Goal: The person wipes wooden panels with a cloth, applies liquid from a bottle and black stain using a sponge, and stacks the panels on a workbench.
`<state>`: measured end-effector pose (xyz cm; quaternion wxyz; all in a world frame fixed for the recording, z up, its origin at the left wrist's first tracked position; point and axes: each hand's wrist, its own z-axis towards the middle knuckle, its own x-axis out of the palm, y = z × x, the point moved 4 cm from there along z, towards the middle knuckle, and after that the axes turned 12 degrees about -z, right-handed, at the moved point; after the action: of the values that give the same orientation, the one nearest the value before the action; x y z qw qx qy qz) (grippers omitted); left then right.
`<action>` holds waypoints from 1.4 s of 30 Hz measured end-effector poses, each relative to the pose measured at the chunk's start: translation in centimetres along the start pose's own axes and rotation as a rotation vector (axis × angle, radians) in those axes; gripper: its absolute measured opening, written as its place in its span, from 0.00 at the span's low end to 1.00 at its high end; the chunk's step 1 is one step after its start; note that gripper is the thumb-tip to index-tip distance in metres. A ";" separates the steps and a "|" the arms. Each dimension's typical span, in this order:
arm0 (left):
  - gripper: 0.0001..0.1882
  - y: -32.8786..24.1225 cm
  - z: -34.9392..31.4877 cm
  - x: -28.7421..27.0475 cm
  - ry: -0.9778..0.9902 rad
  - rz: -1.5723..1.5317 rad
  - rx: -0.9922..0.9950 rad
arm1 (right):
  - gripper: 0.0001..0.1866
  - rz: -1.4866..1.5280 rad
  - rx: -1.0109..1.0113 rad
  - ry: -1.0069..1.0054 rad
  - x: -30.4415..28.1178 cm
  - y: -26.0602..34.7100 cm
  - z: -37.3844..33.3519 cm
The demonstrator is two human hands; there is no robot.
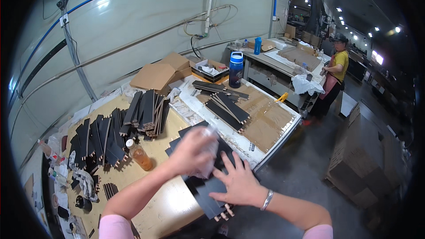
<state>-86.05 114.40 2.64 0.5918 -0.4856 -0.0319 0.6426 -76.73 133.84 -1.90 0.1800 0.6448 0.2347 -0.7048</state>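
My left hand (189,149) is closed on a crumpled white cloth (207,159), pressed against the dark boards and slightly blurred. Fingers spread, my right hand (239,185) lies on a stack of flat black boards (206,200). Pale wooden dowels stick out of the stack's near end. To the left of my left forearm, a bottle of amber liquid (141,158) with a white cap leans on the tan tabletop. More black boards with dowel ends (104,135) lie in overlapping piles beyond it.
At the back are a cardboard box (152,77), a blue-lidded dark bottle (236,71) and more boards on brown cardboard (259,124). Rags and a black cup (83,202) lie at left. A person in a yellow shirt (338,66) stands by another table. Large cartons (361,159) stand at right.
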 end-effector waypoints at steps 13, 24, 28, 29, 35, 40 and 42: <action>0.17 11.1 12.6 2.4 0.036 0.173 -0.049 | 0.51 0.093 0.014 -0.061 0.8 -6.5 0.3; 0.10 10.3 8.1 -7.0 -0.463 0.053 -0.237 | 0.58 0.255 0.058 -0.147 2.0 -9.4 1.1; 0.09 0.1 -1.9 -4.8 -0.029 -0.170 -0.682 | 0.67 0.374 0.169 0.051 2.7 -12.3 2.5; 0.12 1.8 -6.0 -3.6 0.015 -0.162 -0.639 | 0.68 0.522 0.138 0.152 2.3 -12.4 2.8; 0.11 -0.8 -5.1 2.2 0.033 -0.421 -0.824 | 0.68 0.597 0.122 0.207 1.5 -14.6 2.4; 0.16 0.0 -5.3 -6.7 -0.484 -0.289 -0.595 | 0.70 0.358 0.090 0.144 0.9 -12.5 2.7; 0.19 -2.7 -3.0 -4.6 -0.404 -0.135 -0.411 | 0.72 0.374 0.098 0.185 1.6 -12.1 2.9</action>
<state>-82.88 109.99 5.47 0.5039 -0.4544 -0.3109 0.6656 -86.09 142.28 -2.14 0.2537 0.7470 0.0918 -0.6076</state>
